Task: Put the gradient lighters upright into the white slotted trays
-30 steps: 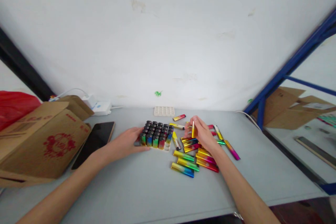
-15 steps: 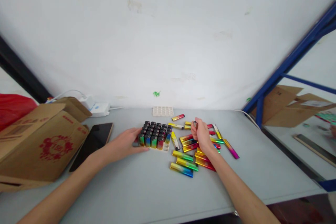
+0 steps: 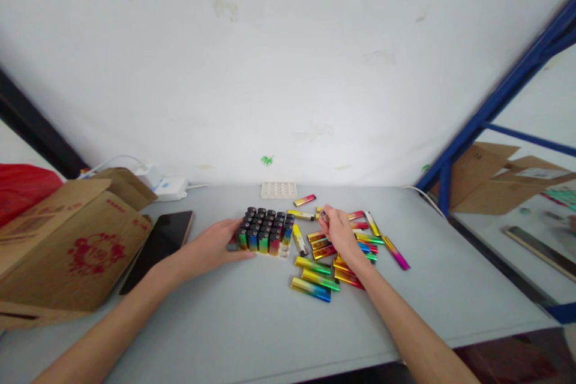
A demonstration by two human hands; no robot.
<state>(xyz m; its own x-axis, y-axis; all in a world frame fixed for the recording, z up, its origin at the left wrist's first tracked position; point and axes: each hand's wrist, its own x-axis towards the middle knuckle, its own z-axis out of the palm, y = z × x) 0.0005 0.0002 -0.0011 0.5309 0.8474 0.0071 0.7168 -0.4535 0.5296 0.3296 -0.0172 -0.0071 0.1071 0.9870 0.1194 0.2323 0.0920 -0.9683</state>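
Upright lighters (image 3: 264,235) with black ends and shiny gradient bodies stand in close rows in a pale tray (image 3: 283,254). My left hand (image 3: 222,241) grips the left side of this tray, thumb along its front edge and fingers partly hidden behind it. My right hand (image 3: 335,229) is closed over the loose pile, right of the tray. From its fingers pokes the end of a lighter (image 3: 323,215), most of it hidden in the hand. Below lie loose lighters (image 3: 320,280) in yellow, green, blue and red.
A second pale tray with holes (image 3: 279,190) lies by the wall. At the left are a cardboard box (image 3: 90,246), a dark phone (image 3: 157,246) and a white power strip (image 3: 171,188). A blue metal frame (image 3: 445,186) stands at the right.
My right hand has moved a little left, towards the tray, with the lighter in it. My left hand stays at the tray's side.
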